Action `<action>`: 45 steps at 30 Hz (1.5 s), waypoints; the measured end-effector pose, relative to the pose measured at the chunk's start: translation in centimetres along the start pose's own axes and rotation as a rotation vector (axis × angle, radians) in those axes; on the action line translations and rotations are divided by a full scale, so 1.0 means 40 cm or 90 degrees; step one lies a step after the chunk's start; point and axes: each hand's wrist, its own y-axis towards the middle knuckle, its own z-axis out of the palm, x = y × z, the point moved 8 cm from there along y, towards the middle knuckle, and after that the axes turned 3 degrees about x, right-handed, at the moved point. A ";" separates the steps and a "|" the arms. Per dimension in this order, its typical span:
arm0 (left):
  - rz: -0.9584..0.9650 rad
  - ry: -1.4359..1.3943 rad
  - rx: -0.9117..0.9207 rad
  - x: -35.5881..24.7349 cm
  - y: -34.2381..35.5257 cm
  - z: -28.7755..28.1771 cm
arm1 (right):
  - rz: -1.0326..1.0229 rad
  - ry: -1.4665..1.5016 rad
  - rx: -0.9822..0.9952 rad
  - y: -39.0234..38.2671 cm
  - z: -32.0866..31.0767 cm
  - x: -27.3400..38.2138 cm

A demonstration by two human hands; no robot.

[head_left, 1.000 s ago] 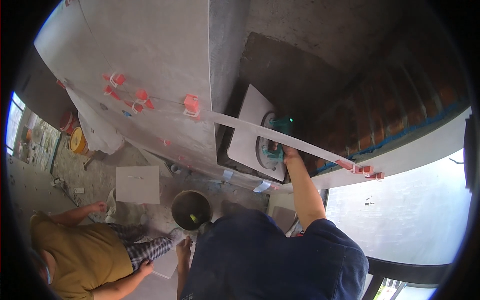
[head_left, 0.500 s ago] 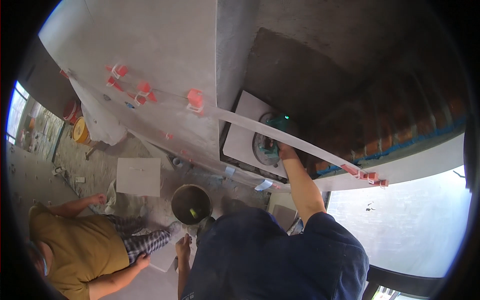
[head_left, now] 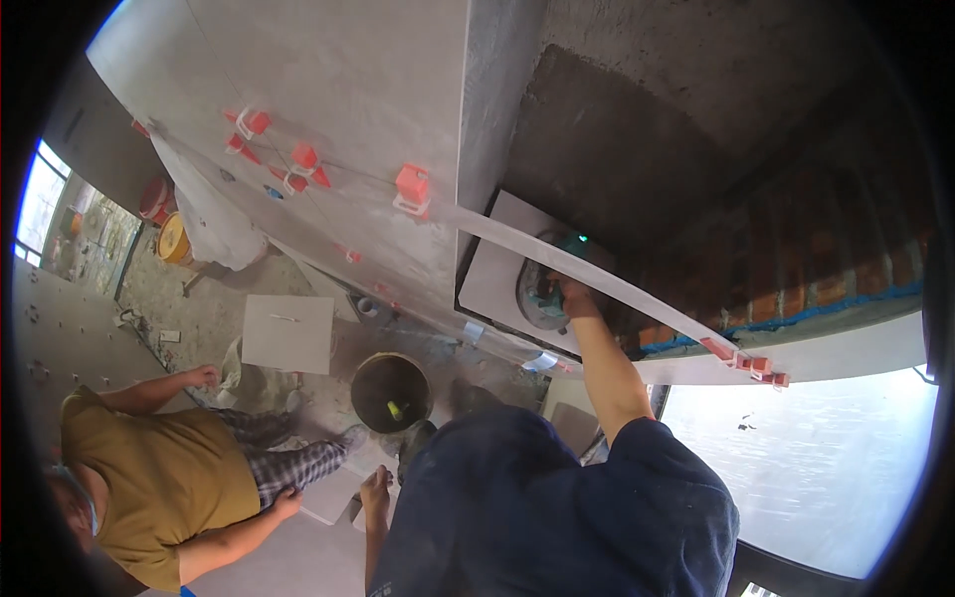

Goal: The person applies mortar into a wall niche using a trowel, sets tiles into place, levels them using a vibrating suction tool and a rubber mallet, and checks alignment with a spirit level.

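Observation:
My right hand (head_left: 572, 293) reaches in under a long pale strip (head_left: 597, 275). It is closed round the handle of a tile vibrator (head_left: 545, 298), a teal hand tool with a round base and a small green light. The tool's base rests on a grey tile (head_left: 494, 261), which lies in a dark recess behind the strip; part of the tool is hidden by the strip and my hand. Low at my left side hangs my left hand (head_left: 376, 491), fingers curled, with nothing visible in it.
Red levelling wedges (head_left: 412, 187) grip the large panel's seam; more (head_left: 751, 366) sit at the strip's right end. A dark bucket (head_left: 392, 394) stands by my feet. A person in a brown shirt (head_left: 164, 483) is at left, near a loose tile (head_left: 288, 333). Exposed brick (head_left: 796, 289) lines the recess.
The whole view has shifted slightly, so the surroundings sit farther right. My right hand stays on the tile vibrator, which has moved slightly left against the tile. My left hand remains low.

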 end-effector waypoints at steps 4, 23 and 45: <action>0.090 0.106 0.015 -0.054 -0.021 0.012 | 0.001 -0.014 0.000 0.007 0.003 -0.027; 0.004 0.154 -0.035 -0.067 -0.067 -0.012 | -0.077 -0.265 -0.017 0.063 0.072 -0.133; -0.507 -0.373 0.107 0.009 0.020 -0.490 | 0.145 -0.321 -0.197 -0.198 0.078 0.066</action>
